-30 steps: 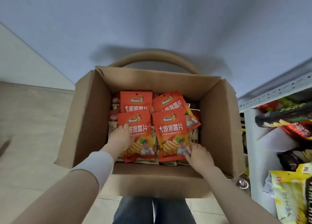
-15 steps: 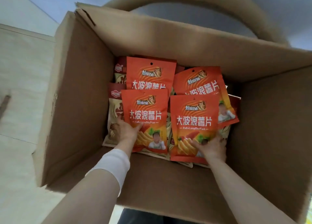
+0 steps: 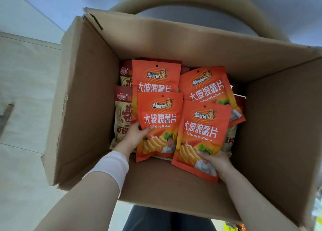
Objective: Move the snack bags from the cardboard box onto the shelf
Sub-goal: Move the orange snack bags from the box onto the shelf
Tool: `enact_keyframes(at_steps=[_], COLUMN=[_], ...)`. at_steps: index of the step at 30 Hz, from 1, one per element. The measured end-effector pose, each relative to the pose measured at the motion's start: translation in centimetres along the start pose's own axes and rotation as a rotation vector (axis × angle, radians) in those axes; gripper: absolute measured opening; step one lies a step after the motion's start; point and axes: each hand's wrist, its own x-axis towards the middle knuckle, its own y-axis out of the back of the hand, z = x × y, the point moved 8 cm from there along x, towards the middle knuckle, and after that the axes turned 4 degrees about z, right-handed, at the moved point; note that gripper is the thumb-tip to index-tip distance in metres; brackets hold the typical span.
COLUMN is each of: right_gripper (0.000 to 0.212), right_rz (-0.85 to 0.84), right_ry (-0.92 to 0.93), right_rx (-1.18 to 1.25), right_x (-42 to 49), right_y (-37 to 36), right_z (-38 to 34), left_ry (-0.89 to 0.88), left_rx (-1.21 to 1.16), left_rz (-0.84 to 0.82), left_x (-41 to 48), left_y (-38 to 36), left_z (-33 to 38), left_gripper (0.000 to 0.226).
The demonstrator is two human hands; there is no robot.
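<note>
Pale floor tiles [image 3: 22, 91] and a grey wall frame the head view, with a tan curved rim [image 3: 191, 1] behind the open cardboard box [image 3: 90, 100]. Inside lie four orange snack bags on top of beige bags [image 3: 122, 119] stacked along the left wall.

The left hand [image 3: 134, 138] grips the near-left bag [image 3: 159, 119] at its left edge, with the thumb laid on the front. The right hand [image 3: 216, 161] pinches the near-right bag [image 3: 200, 131] at its lower corner, its fingers [image 3: 203, 155] curled over the print. Both bags are inside the box, overlapping the two rear bags [image 3: 155, 77].

The shelf is not in view, so I cannot tell whether anything is on it yet. By my reading the task is early: two bags are gripped, none is out, and a full layer remains below.
</note>
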Motion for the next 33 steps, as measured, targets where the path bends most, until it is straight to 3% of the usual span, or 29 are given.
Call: enact_keyframes(at_steps=[5, 8, 15, 18, 22, 26, 33], right_gripper=[0.031, 0.024, 0.031, 0.038, 0.02, 0.026, 0.03], right_rz=[0.082, 0.108, 0.288, 0.439, 0.647, 0.86, 1.146], right_ry=[0.09, 0.205, 0.468, 0.473, 0.453, 0.431, 0.38], right_rx=[0.08, 0.174, 0.441, 0.508, 0.605, 0.681, 0.894], right_x=[-2.4, -6.6, -19.5, -23.9, -30.3, -37.0, -47.2], right_y=[2.9, 5.8, 13.5, 16.9, 21.6, 27.2, 35.4], right_z=[-2.4, -4.1, -3.3, 0.2, 6.3, 13.6, 31.1], left_ry=[-0.17, -0.276, -0.554, -0.681, -0.807, -0.959, -1.217], left_rx=[-0.153, -0.255, -0.32, -0.278, -0.213, -0.138, -0.002], left_rz=[0.075, 0.143, 0.026, -0.083, -0.252, -0.437, -0.748], left_x=[-3.2, -6.5, -15.9, -20.5, -27.9, -37.4, -56.1], left_y=[1.7, 3.9, 3.9, 1.7, -3.0, -9.5, -24.6], left_z=[3.6, 7.2, 17.8, 21.5, 25.0, 27.7, 26.0], left_gripper=[0.044, 0.031, 0.031, 0.021, 0.015, 0.014, 0.019])
